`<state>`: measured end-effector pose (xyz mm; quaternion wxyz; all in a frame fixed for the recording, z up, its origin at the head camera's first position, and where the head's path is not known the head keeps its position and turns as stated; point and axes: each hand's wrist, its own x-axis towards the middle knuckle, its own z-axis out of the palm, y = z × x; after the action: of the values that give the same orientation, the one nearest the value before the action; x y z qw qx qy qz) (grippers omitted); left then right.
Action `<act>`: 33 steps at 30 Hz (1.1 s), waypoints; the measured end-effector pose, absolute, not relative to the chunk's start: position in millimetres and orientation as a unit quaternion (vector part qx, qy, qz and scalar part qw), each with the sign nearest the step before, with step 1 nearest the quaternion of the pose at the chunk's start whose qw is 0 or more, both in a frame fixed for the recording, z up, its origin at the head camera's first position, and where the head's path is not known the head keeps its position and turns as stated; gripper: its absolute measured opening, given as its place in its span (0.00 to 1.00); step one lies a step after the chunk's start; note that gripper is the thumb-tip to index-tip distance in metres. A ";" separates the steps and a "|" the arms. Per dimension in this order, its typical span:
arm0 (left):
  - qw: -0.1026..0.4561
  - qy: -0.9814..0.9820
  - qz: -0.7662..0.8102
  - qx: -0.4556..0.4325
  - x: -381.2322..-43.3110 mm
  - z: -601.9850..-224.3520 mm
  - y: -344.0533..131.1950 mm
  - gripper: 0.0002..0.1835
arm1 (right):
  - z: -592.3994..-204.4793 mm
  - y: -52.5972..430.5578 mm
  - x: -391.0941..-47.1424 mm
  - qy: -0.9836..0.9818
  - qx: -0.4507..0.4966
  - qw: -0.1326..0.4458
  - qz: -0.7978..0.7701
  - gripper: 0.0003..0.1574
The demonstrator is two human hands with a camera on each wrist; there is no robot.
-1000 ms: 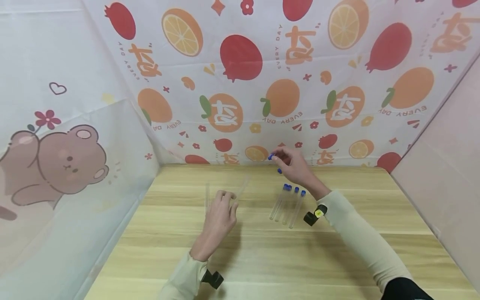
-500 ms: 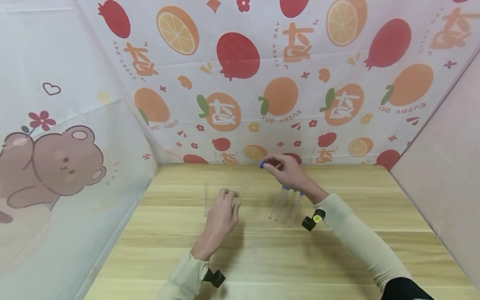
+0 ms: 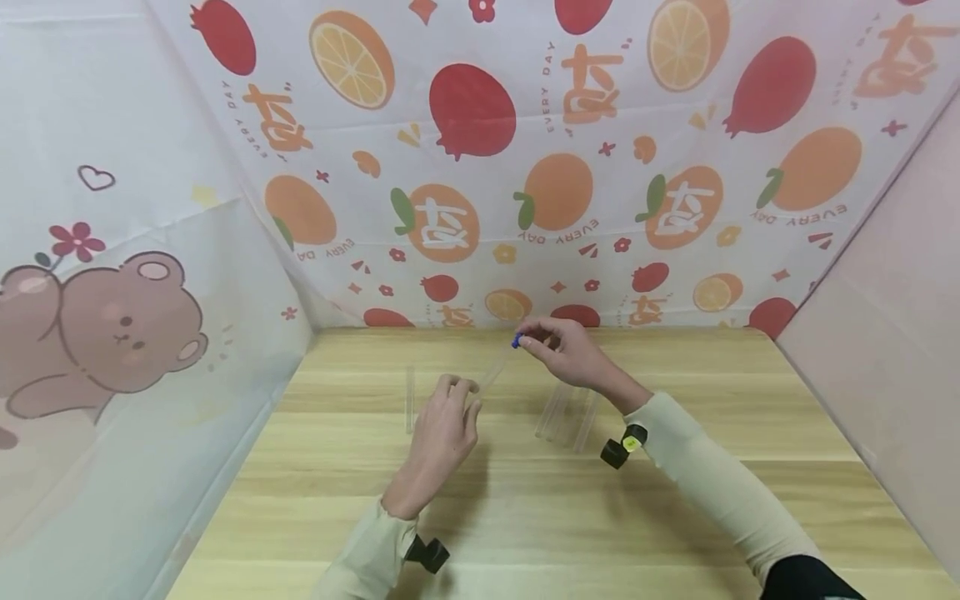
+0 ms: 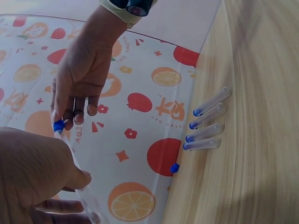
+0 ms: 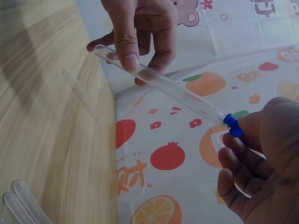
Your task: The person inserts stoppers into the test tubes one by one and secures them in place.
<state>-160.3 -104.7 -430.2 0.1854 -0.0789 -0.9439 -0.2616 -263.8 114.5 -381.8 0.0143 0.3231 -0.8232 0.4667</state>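
Observation:
My left hand [image 3: 444, 429] pinches a clear test tube [image 5: 180, 93] near its rounded end, holding it slanted above the table. At the tube's open mouth, my right hand [image 3: 566, 350] pinches a blue stopper [image 5: 232, 125] between thumb and forefinger. The stopper meets the mouth; how deep it sits I cannot tell. Several test tubes with blue stoppers [image 4: 210, 114] lie side by side on the table below my right hand. One loose blue stopper [image 4: 174, 168] rests behind them, hidden by my right hand in the head view.
Another clear tube [image 3: 410, 400] lies on the wooden table [image 3: 525, 517] left of my left hand. A fruit-print cloth [image 3: 480, 208] hangs along the back edge, and a bear-print cloth [image 3: 127, 325] covers the left side.
My right hand has moved left and down, bringing the blue stopper to the tube's mouth. My left hand holds the tube nearly still.

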 end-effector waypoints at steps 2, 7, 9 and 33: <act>0.190 -0.943 -0.259 -0.082 -160.7 -429.8 -104.6 0.10 | -381.2 114.7 -264.1 -0.825 0.323 0.017 0.464 0.13; 0.195 -0.942 -0.257 -0.088 -159.9 -432.2 -104.9 0.10 | -381.6 115.8 -263.5 -0.826 0.323 0.012 0.461 0.12; 0.198 -0.942 -0.256 -0.089 -159.4 -432.7 -105.2 0.10 | -381.9 115.7 -263.4 -0.826 0.323 0.011 0.461 0.12; 0.199 -0.939 -0.263 -0.097 -161.0 -430.1 -108.3 0.10 | -385.8 112.6 -263.7 -0.826 0.326 -0.001 0.460 0.12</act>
<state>-161.0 -108.3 -430.1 0.1989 -0.0966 -0.9391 -0.2629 -263.7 112.6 -385.8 -0.0009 0.3262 -0.8258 0.4601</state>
